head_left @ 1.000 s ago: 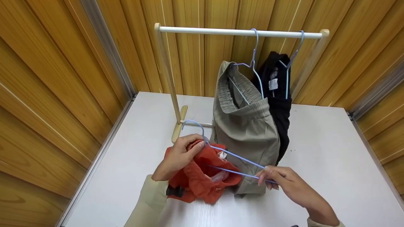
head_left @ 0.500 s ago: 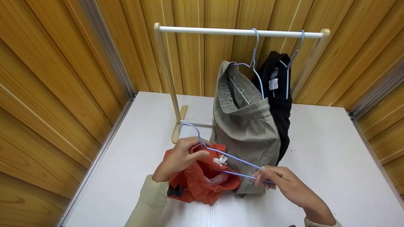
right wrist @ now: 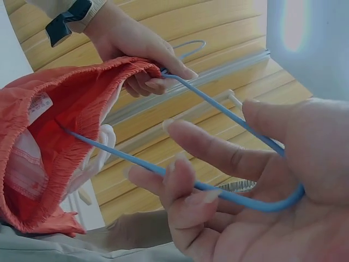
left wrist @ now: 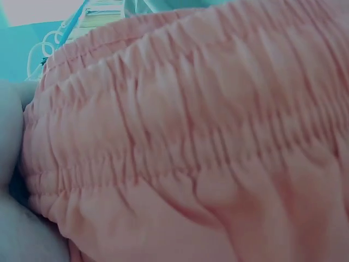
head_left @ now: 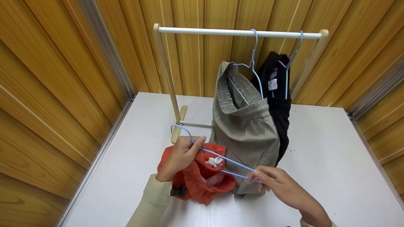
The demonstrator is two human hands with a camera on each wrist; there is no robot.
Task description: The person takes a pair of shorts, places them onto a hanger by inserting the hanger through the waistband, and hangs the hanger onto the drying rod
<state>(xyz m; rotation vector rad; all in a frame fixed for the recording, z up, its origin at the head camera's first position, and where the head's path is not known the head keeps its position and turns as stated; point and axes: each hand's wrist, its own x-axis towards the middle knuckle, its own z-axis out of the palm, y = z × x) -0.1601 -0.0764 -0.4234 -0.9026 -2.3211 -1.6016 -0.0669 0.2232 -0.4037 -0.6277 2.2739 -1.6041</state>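
A pair of red elastic-waist pants (head_left: 202,189) lies bunched toward the front of the table, its waist gaping to the right. In the head view a white drawstring (head_left: 214,161) shows at the waistband. My left hand (head_left: 183,156) grips the waistband together with the neck of a blue wire hanger (head_left: 232,161), whose hook sticks up past the hand. One end of the hanger is inside the waist. With curled fingers, my right hand (head_left: 273,179) holds the other end, still outside the cloth. Gathered waistband cloth (left wrist: 185,103) fills the left wrist view.
Behind stands a clothes rack with a white rail (head_left: 205,31) and wooden legs. Grey-green pants (head_left: 249,132) and a black garment (head_left: 282,116) hang on its right half, the grey-green legs reaching the table (head_left: 120,176). Wood-panelled walls (head_left: 63,78) enclose the table.
The hanger has slid left, deeper into the red waistband, with my right hand following. My left thumb lifted, then came down over the hanger's neck. More of the drawstring shows.
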